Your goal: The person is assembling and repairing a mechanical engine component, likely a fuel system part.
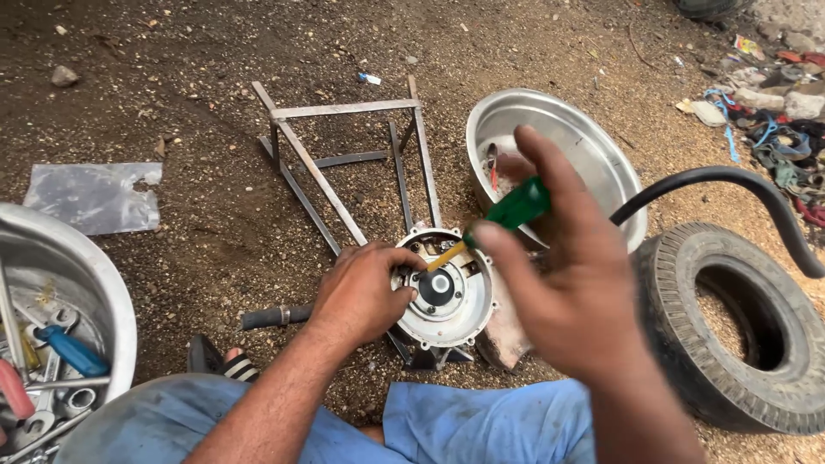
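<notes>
A round silver metal housing (468,311) with a dark centre hub sits on a low metal stand on the dirt ground. My left hand (361,292) rests on its left rim, fingers curled over the edge. My right hand (563,283) is raised close to the camera and grips a screwdriver with a green handle (518,206); its yellowish shaft points down-left onto the housing's top face near my left fingers.
A welded metal frame (344,163) lies beyond the housing. A shiny metal basin (601,155) stands behind my right hand, a small tyre (670,301) and black hose (739,180) at right. Another basin (103,283) with wrenches and tools is at left. Plastic sheet (94,196) lies on the dirt.
</notes>
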